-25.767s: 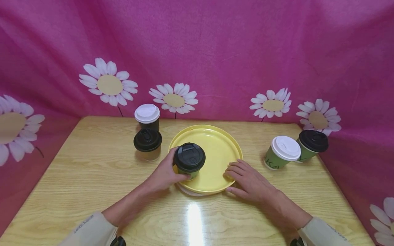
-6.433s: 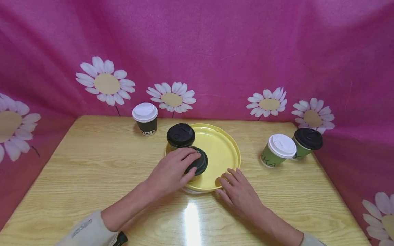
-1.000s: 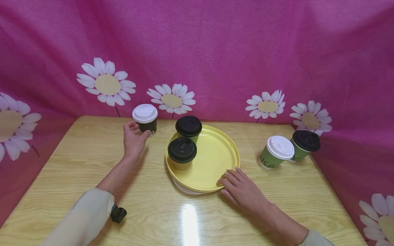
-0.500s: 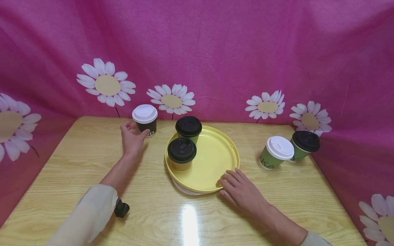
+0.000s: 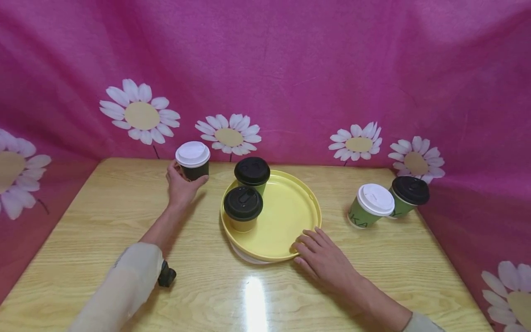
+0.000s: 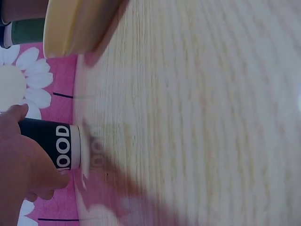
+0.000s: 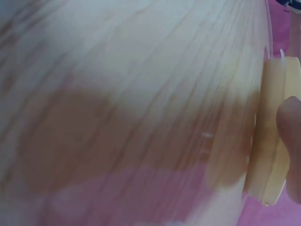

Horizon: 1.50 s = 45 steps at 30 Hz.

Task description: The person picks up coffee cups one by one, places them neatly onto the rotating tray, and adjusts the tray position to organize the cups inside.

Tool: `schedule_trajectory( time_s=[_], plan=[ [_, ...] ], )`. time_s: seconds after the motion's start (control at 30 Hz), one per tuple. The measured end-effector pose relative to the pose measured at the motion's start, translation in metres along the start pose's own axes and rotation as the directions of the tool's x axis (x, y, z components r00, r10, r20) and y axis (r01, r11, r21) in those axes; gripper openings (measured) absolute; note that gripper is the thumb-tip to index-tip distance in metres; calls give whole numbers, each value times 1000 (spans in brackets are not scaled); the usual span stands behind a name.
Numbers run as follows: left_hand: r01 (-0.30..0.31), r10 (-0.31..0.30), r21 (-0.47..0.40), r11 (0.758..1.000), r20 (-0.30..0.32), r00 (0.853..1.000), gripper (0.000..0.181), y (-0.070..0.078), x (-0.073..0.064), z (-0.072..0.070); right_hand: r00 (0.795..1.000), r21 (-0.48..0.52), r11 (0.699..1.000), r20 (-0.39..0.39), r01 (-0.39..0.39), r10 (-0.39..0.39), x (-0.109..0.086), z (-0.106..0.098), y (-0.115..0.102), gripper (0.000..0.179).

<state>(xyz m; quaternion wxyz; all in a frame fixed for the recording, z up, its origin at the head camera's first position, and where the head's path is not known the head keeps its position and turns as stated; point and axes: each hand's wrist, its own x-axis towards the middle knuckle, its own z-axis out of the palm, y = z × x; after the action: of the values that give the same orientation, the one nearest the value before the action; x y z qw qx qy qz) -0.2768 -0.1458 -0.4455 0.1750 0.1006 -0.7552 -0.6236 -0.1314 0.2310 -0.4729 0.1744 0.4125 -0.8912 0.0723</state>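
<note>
My left hand point(image 5: 182, 186) grips a black paper coffee cup point(image 5: 196, 172) with a white lid, at the back left. In the left wrist view, thumb and fingers wrap the black cup point(image 6: 44, 136); its pale base is close to the table, and I cannot tell whether it touches. My right hand point(image 5: 325, 258) holds the near right rim of a round yellow tray point(image 5: 286, 198), fingers over the rim and thumb outside. Two black-lidded cups stand on the tray's left side: a tan cup point(image 5: 242, 224) in front, a green cup point(image 5: 260, 188) behind it.
A green cup with a white lid point(image 5: 365, 214) and a green cup with a black lid point(image 5: 404, 203) stand close together on the right of the wooden table point(image 5: 199, 295). A white base point(image 5: 249, 258) shows under the tray. A pink flowered cloth point(image 5: 290, 83) hangs behind.
Over the last second, my left fingers closed round the white-lidded black cup. Earlier, the left hand held a green cup over the tray, later the tan one; both now stand there. Right hand stays at the rim.
</note>
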Motion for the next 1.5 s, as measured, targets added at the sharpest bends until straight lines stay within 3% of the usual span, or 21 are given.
schedule_trajectory(
  time_s=[0.17, 0.33, 0.83, 1.2, 1.5],
  plan=[
    [-8, 9, 45, 999, -19, 1000, 95, -1, 7, -1, 1000, 1, 1000, -9, -2, 2, 1, 1, 0, 36],
    [-14, 13, 50, 999, 12, 1000, 96, -2, 11, 1, 1000, -7, 1000, -10, -7, 7, 1, 1, 0, 39],
    [58, -57, 106, 993, -11, 998, 98, 0, 16, 6, 1000, -3, 1000, -9, -6, 6, 2, 2, -2, 37],
    [51, -49, 101, 994, -26, 998, 93, 3, 18, 10, 1000, -9, 1000, -19, -11, 11, 2, 1, -4, 41],
    [9, -8, 84, 996, -9, 1000, 88, 2, 19, 10, 999, -5, 1000, -37, -4, 4, 2, 2, -4, 42]
  ],
)
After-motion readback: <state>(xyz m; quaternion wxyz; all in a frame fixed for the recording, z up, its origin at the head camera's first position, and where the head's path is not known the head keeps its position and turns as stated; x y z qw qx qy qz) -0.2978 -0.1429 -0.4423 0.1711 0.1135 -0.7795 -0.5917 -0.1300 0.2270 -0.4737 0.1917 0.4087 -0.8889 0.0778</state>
